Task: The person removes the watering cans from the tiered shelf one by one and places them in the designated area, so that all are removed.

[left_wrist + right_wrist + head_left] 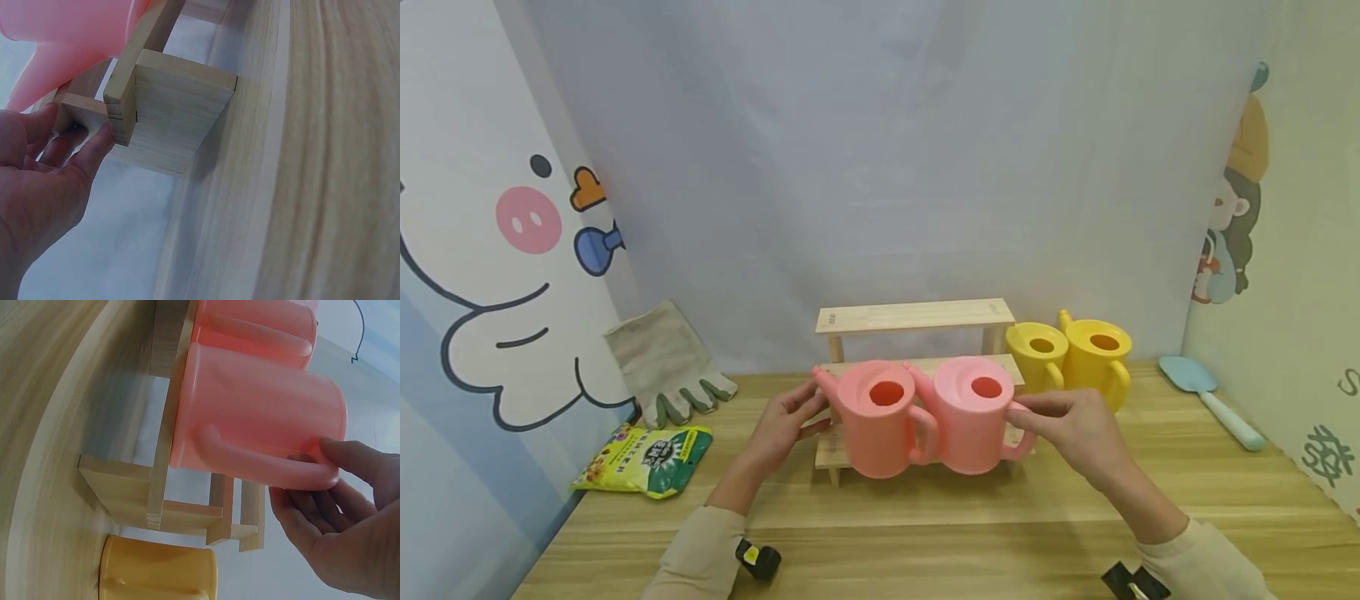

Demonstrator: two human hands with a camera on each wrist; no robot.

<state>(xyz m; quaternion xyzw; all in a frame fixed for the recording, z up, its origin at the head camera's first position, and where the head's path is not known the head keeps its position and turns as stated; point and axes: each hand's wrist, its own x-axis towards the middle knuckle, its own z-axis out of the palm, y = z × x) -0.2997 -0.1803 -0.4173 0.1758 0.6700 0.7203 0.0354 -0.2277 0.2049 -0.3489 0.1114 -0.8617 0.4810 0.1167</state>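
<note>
Two pink watering cans, a left one [880, 433] and a right one [972, 433], stand side by side on the lowest step of a wooden tiered stand [917, 315]. Both spouts point left. With thumb and fingers my right hand [1075, 429] pinches the upper part of the right can's handle [269, 464]. My left hand [781, 425] is at the stand's left end, beside the left can's spout [50, 72]. In the left wrist view, its thumb and curled fingers grip the wooden end pieces [122, 103].
Two yellow watering cans [1036, 367] [1093, 360] stand right of the stand. Farther right lies a pale blue hand trowel [1213, 404]. A pair of gardening gloves [662, 358] leans at the back left, behind a yellow-green printed bag [643, 460]. A grey curtain [895, 167] hangs behind.
</note>
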